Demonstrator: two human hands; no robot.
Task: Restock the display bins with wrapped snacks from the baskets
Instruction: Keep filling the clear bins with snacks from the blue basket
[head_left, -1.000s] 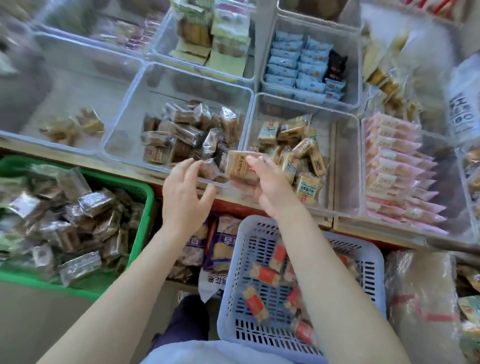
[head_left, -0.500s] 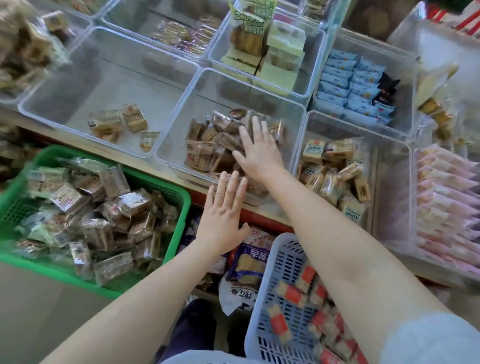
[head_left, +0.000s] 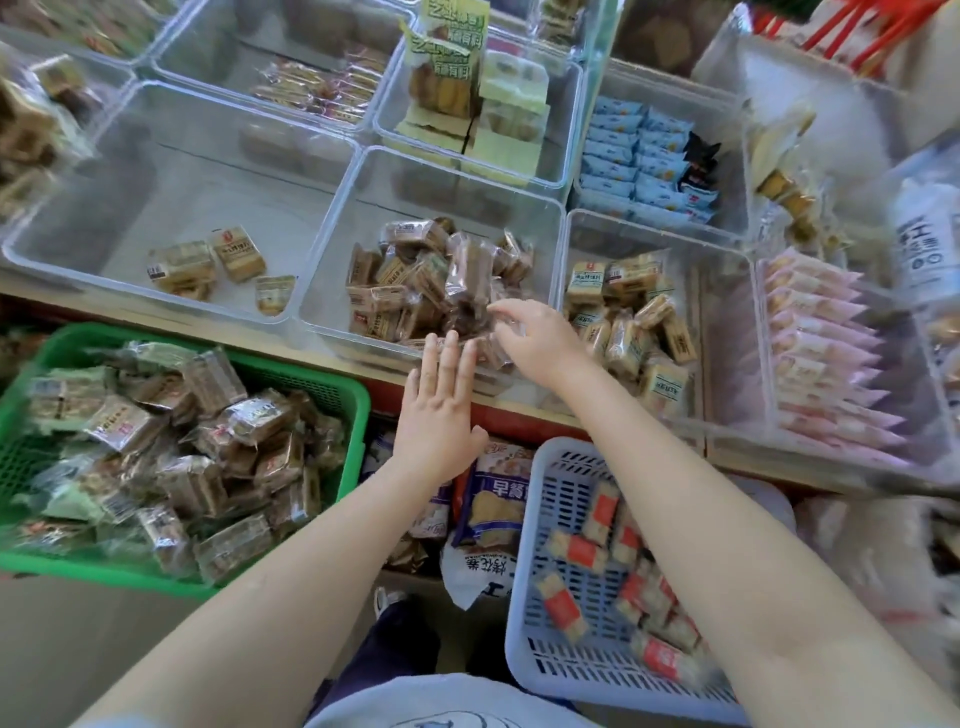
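Observation:
A clear display bin (head_left: 457, 197) in the middle holds a pile of brown wrapped snacks (head_left: 410, 280). My right hand (head_left: 535, 338) is at the bin's front right corner, its fingers curled on a clear-wrapped brown snack (head_left: 467, 291) in the pile. My left hand (head_left: 441, 415) lies flat with straight fingers at the bin's front wall and holds nothing. The green basket (head_left: 356, 431) at lower left is full of similar brown wrapped snacks (head_left: 208, 447). A lilac basket (head_left: 550, 467) under my right forearm holds red-labelled snacks (head_left: 576, 551).
The left bin (head_left: 104, 197) holds a few tan packets (head_left: 228, 260). A bin on the right has tan packets (head_left: 634, 322); beyond it lie pink packets (head_left: 821, 353) and blue packets (head_left: 639, 156). Bagged goods (head_left: 493, 499) sit under the shelf edge between the baskets.
My right hand put a tan-labelled packet into the middle bin, lay flat on the pile, then drew back to the front corner with fingers curled. My left hand stayed flat at the bin's front.

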